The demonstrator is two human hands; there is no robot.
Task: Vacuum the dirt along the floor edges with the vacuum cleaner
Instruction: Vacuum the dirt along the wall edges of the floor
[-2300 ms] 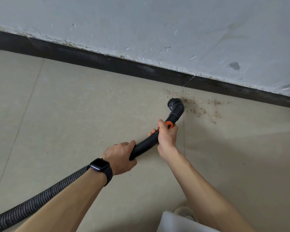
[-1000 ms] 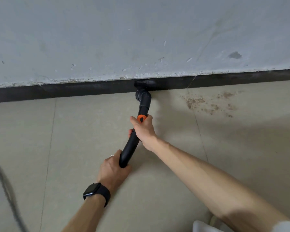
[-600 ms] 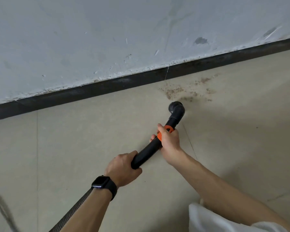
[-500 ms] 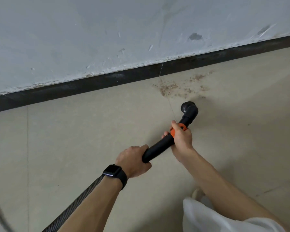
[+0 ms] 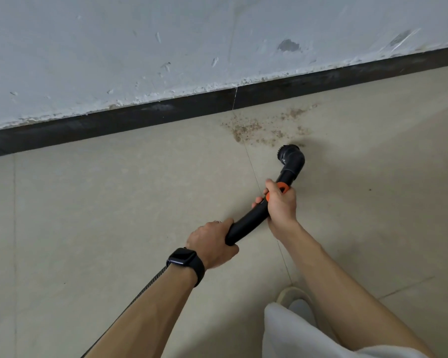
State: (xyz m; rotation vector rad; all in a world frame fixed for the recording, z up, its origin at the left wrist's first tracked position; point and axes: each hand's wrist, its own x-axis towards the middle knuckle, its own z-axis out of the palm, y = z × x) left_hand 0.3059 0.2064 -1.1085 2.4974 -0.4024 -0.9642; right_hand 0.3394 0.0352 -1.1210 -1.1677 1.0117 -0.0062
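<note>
Through the head camera I find the dirt (image 5: pixel 246 129) scattered on the floor just in front of the black skirting board (image 5: pixel 140 117), and the vacuum cleaner's brush nozzle (image 5: pixel 291 157) sits at the side of that patch farthest from the skirting board. The right hand (image 5: pixel 279 205) is wrapped round the wand (image 5: pixel 246 226) at its orange collar, on the end nearer the skirting board. The left hand (image 5: pixel 212 244) is curled tight round the wand's rear end, farther back from it. To do this pass well I would keep the bristles flat and push slowly through the patch toward the skirting board, then run along the seam at its foot in overlapping strokes (rushing would likely scatter the grit sideways). I cannot tell whether the bristles actually touch the floor, nor whether suction is on. The ribbed hose (image 5: pixel 145 288) slips behind the left forearm and out of frame away from the skirting board, so the machine itself is unseen. A shoe (image 5: pixel 292 295) and pale clothing are partly covered and cut off at the frame's near edge.
</note>
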